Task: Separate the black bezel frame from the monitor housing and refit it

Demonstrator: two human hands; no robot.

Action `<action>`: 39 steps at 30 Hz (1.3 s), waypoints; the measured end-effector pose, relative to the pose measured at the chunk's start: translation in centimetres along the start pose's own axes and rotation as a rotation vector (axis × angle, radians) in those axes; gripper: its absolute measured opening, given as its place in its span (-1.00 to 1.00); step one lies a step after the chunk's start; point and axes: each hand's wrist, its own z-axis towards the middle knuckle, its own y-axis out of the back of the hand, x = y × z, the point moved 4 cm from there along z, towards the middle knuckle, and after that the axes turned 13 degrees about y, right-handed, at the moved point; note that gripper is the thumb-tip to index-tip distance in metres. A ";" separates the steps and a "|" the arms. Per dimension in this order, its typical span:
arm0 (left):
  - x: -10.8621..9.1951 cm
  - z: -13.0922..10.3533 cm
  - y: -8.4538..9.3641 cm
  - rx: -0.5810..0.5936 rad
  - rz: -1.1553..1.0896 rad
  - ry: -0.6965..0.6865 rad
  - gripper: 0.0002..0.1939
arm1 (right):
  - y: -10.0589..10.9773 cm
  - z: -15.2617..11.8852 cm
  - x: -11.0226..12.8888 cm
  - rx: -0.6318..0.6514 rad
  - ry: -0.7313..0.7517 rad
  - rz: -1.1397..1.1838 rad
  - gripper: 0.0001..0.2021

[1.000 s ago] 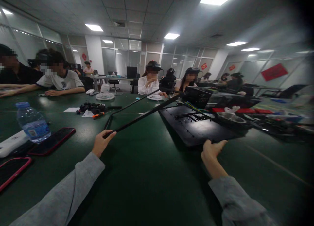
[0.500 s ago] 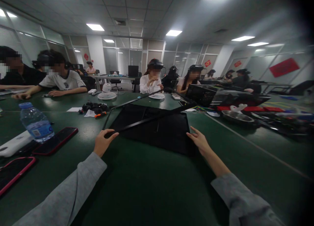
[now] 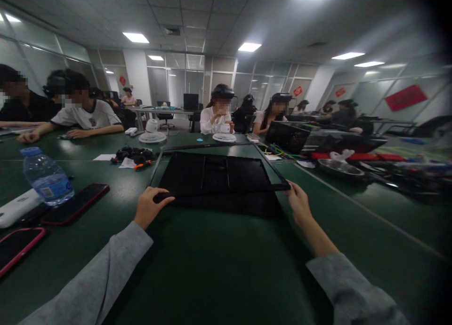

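Note:
A thin black rectangular bezel frame (image 3: 226, 193) is held level over a flat black panel (image 3: 183, 172) on the green table. Its near left corner is pinched between the thumb and fingers of my left hand (image 3: 150, 206). My right hand (image 3: 299, 206) grips the near right corner, the fingertips partly hidden behind it. Through the frame's opening I see the panel's dark inner face, with two upright ridges and a recessed part between them. The panel's near edge shows below the frame's front bar.
At left stand a water bottle (image 3: 49, 181), a phone (image 3: 76, 203) and a red-edged phone (image 3: 19, 249). Black cables (image 3: 132, 155) lie beyond the frame. A small white fan (image 3: 224, 136), a laptop-like black case (image 3: 287, 136) and a metal bowl (image 3: 341, 167) sit farther back. Several people sit around.
The frame was tilted and skewed, held by my left hand alone; now it is level and squared above the panel. My right hand has moved from the panel's side to the frame's corner.

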 end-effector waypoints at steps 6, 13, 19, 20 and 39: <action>0.2 -0.1 -0.8 0.082 0.079 -0.099 -0.57 | -1.5 -1.0 0.7 0.211 -0.179 0.185 -0.40; 0.5 0.1 -1.4 0.190 0.119 -0.101 -0.63 | -2.0 -1.7 -1.0 0.092 0.098 -0.063 -0.43; 0.7 0.2 -1.8 0.246 0.167 -0.022 -0.61 | -1.9 -3.5 0.5 0.124 0.111 -0.236 -0.41; 0.7 0.1 -1.8 0.257 0.180 -0.012 -0.61 | -1.9 -3.6 0.7 0.131 0.100 -0.254 -0.41; -0.6 -0.8 -2.4 0.306 0.330 -0.097 -0.58 | -2.1 -3.0 -2.0 0.115 0.164 -0.543 -0.55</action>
